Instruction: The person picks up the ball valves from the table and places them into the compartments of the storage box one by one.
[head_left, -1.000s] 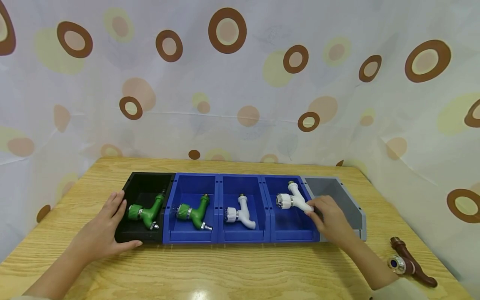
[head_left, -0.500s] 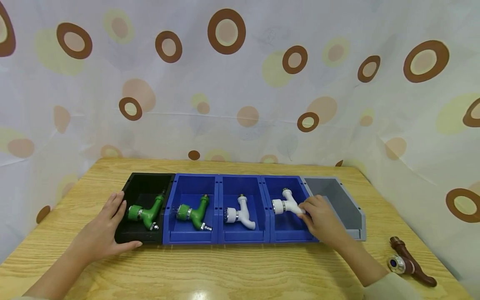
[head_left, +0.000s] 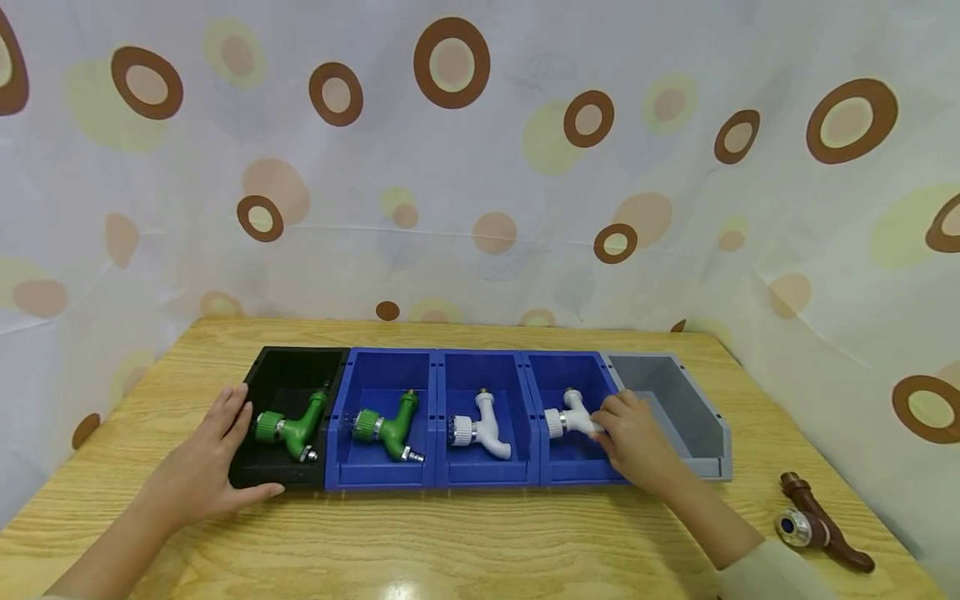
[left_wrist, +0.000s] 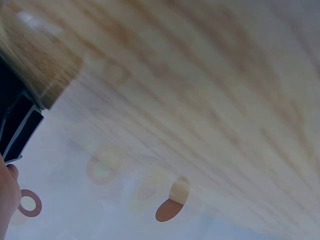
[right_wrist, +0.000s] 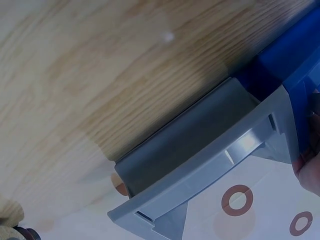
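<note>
My right hand pinches the spout end of a white tap low inside the rightmost blue bin. The tap's ribbed knob points left, and my fingers hide its spout tip. At the far left my left hand rests with extended fingers along the left side of the black bin, thumb at its front. A green tap lies in that bin. Another green tap lies in the left blue bin, and a second white tap in the middle blue bin.
A grey bin closes the row on the right, just beside my right hand. On the wooden table, near its right edge, lies a brown tap. Behind the table hangs a patterned cloth.
My right hand has lowered the white tap into the rightmost blue bin, shifting slightly left. My left hand stays at the black bin.
</note>
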